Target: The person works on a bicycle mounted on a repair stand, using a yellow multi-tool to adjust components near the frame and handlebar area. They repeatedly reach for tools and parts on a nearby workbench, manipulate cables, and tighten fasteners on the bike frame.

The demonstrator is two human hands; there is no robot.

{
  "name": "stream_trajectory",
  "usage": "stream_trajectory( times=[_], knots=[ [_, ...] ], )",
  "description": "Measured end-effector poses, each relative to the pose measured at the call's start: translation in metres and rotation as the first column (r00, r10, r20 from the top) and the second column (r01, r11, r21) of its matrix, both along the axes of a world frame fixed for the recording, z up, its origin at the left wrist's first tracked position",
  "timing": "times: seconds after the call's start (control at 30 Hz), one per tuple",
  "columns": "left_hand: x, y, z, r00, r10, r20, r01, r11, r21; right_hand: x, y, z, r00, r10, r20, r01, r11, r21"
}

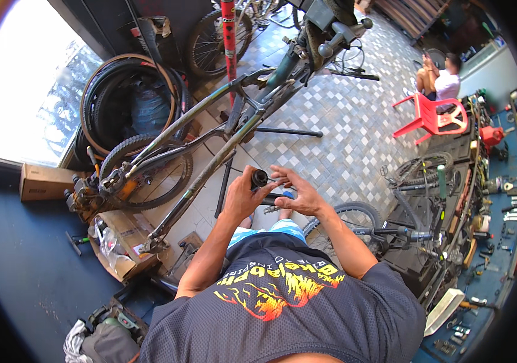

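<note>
My left hand [241,195] is closed around a black cylindrical part [259,178], its round top facing up between my thumb and fingers. My right hand [298,195] is beside it, fingers apart and loosely bent, fingertips at the part's right side; whether they touch it is unclear. A dark tube-like piece below them is partly hidden, with a small blue item [289,195] behind my right fingers. Above and left of my hands, a scuffed bicycle frame [207,169] hangs diagonally on a red-posted stand [229,42].
Tyres [107,91] and a cardboard box [119,242] lie left. Bicycle wheels [346,212] and a tool-covered blue bench [482,278] are on the right. A co-worker [443,85] sits upper right near a red plastic chair [422,118]. Checkered floor [331,121] spreads ahead.
</note>
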State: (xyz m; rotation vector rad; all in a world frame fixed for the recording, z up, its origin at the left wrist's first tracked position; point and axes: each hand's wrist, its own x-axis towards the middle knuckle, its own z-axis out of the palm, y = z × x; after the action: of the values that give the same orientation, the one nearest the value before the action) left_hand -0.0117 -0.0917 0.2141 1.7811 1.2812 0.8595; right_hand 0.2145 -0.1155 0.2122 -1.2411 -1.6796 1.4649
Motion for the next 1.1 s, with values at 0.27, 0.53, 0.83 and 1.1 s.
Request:
stream_trajectory(
  times=[0.27, 0.53, 0.83, 1.1],
  knots=[
    [0.019, -0.01, -0.04, 0.879, -0.364, -0.306, 0.424, 0.892, 0.155, -0.024, -0.052, 0.042, 0.909, -0.262, 0.324, 0.17, 0.943, 0.286],
    [0.08, -0.056, -0.068, 0.684, -0.608, -0.403, 0.645, 0.762, -0.057, 0.021, -0.214, 0.025, 0.563, -0.72, 0.407, 0.704, 0.675, 0.22],
    [0.144, -0.136, -0.085, 0.38, -0.8, -0.464, 0.872, 0.477, -0.109, 0.051, -0.53, -0.015, -0.306, -0.861, 0.407, 0.87, -0.079, 0.486],
    [0.182, -0.249, -0.073, 0.329, -0.786, -0.523, 0.879, 0.457, -0.133, 0.112, -0.83, -0.07, -0.635, -0.454, 0.625, 0.715, -0.653, 0.252]
  ],
)
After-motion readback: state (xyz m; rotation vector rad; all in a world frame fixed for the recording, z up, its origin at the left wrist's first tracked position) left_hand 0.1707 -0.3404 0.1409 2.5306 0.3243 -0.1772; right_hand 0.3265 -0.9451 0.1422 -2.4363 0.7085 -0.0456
